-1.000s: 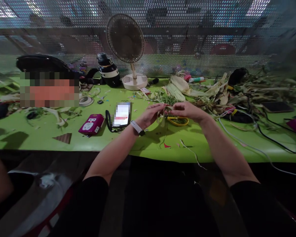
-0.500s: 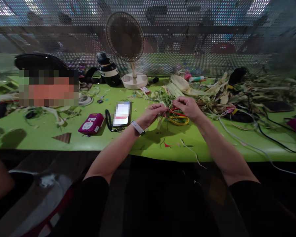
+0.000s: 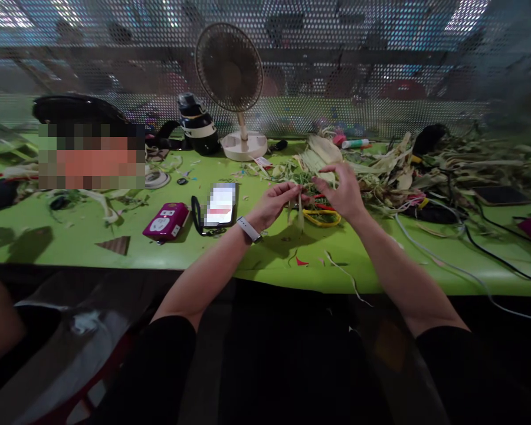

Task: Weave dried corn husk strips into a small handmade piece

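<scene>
My left hand (image 3: 278,203), with a pale watch band on its wrist, pinches a narrow piece of pale green husk or leaf (image 3: 301,217) that hangs below the fingertips. To the right of it is my right hand (image 3: 344,192), its thumb and forefinger apart and nothing visible between them. Below and between the hands lie a yellow loop (image 3: 325,220) and a red strip or handle, partly covered by the right hand. Behind the hands spreads a heap of dry corn husks (image 3: 321,152) and green plant bits.
On the green table (image 3: 203,254) stand a fan (image 3: 243,144), a black bottle (image 3: 199,130) and a purple power socket block (image 3: 166,222). A phone (image 3: 221,203) lies left of my hands. Cables (image 3: 446,262) run along the right. Beside me on the left, another person's knee shows.
My right hand has opened and drawn away from the left, its fingers now spread. The left hand still pinches the strip, which now hangs more plainly in view.
</scene>
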`<action>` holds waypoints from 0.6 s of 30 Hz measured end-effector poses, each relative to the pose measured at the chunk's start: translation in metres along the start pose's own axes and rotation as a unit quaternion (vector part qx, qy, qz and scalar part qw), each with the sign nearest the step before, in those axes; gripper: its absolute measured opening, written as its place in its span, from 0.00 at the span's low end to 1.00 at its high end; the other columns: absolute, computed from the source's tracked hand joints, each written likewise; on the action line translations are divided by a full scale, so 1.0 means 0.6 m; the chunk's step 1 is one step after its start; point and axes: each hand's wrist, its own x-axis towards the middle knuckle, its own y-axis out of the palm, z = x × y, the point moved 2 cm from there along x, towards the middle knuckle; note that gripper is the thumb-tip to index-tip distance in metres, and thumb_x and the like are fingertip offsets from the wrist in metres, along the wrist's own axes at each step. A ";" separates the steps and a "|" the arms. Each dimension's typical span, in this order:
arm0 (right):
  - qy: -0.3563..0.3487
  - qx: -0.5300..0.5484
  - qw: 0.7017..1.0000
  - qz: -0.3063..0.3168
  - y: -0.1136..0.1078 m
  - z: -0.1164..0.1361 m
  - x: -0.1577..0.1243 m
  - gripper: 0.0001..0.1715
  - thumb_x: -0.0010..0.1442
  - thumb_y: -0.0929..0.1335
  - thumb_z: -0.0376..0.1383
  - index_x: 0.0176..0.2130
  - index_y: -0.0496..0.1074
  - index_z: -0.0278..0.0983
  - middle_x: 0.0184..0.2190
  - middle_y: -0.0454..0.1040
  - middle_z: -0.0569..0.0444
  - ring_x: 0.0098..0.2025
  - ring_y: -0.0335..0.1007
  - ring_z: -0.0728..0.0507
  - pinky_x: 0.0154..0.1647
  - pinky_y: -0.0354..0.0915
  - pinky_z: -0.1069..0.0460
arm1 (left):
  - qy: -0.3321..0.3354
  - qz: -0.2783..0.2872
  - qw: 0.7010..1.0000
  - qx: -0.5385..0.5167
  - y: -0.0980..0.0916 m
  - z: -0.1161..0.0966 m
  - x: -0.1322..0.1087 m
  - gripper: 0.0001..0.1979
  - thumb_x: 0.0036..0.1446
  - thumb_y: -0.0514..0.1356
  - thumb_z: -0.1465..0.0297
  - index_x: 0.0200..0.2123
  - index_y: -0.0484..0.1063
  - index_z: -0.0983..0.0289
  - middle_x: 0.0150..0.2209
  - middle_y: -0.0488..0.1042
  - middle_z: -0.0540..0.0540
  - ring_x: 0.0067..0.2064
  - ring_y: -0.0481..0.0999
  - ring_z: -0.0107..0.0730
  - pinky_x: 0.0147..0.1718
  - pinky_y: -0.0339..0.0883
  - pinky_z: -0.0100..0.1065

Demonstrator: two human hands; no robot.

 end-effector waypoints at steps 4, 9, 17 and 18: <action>-0.040 -0.064 0.997 -0.008 -0.002 0.022 -0.013 0.19 0.62 0.64 0.48 0.26 0.65 0.40 0.27 0.70 0.50 0.34 0.65 0.42 0.42 0.61 0.46 | 0.029 -0.019 0.999 0.002 -0.003 0.003 0.005 0.11 0.49 0.69 0.64 0.31 0.75 0.64 0.31 0.79 0.51 0.40 0.78 0.29 0.47 0.66 0.32; -0.047 -0.083 0.984 0.153 0.027 0.026 -0.030 0.12 0.56 0.66 0.42 0.26 0.69 0.37 0.28 0.73 0.49 0.32 0.65 0.43 0.36 0.58 0.49 | 0.054 -0.037 0.998 0.008 -0.003 0.002 0.003 0.13 0.45 0.71 0.65 0.34 0.75 0.62 0.36 0.80 0.51 0.44 0.78 0.29 0.49 0.66 0.31; -0.005 0.023 0.975 0.220 0.049 0.018 -0.039 0.13 0.58 0.64 0.42 0.27 0.69 0.36 0.23 0.67 0.56 0.25 0.57 0.49 0.29 0.55 0.53 | 0.052 -0.076 0.996 0.021 -0.005 0.005 0.002 0.15 0.40 0.74 0.65 0.30 0.75 0.64 0.32 0.79 0.48 0.37 0.77 0.24 0.44 0.67 0.31; -0.012 0.026 0.974 0.224 0.049 0.019 -0.040 0.13 0.58 0.64 0.41 0.27 0.69 0.37 0.23 0.67 0.56 0.26 0.58 0.49 0.30 0.55 0.53 | 0.053 -0.079 0.995 0.025 -0.006 0.005 0.002 0.15 0.39 0.74 0.64 0.30 0.75 0.64 0.32 0.79 0.48 0.36 0.77 0.24 0.43 0.67 0.31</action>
